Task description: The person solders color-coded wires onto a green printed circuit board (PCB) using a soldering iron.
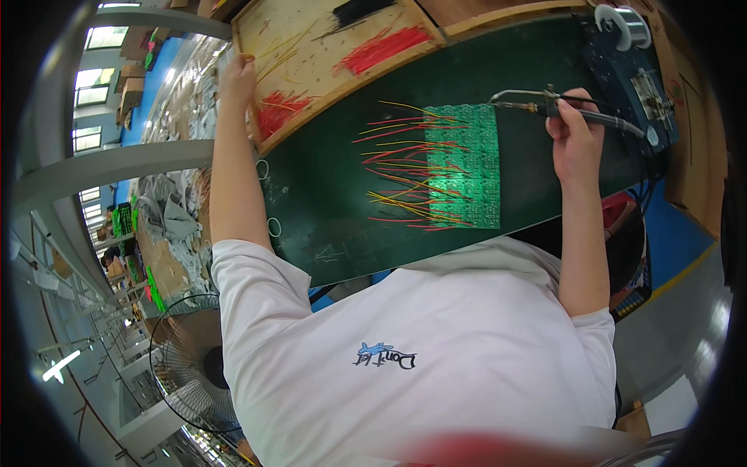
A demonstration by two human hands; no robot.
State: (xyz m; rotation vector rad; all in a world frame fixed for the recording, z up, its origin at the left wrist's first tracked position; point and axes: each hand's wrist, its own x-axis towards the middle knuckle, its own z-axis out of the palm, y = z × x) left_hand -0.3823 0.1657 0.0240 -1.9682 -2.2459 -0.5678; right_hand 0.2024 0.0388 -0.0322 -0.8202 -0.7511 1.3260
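My right hand [577, 140] is wrapped round a soldering iron [537, 107] with a thin bent metal tube along it. Its tip points left, at the upper right edge of a green circuit board panel [464, 167]. Red and yellow wires [405, 183] stick out from the panel's left side in several rows. Over at the wooden tray's left rim, my left hand [238, 79] has its fingers pinched at the end of a yellow wire [268, 53]; the fingertips are small in view.
The wooden tray [311, 89] holds red wires [385, 48], more red ones near its corner, and black wires [359, 12]. A solder spool [622, 28] sits on a blue machine [634, 86] at the far right. A fan [191, 362] stands at left beyond the green table [327, 233].
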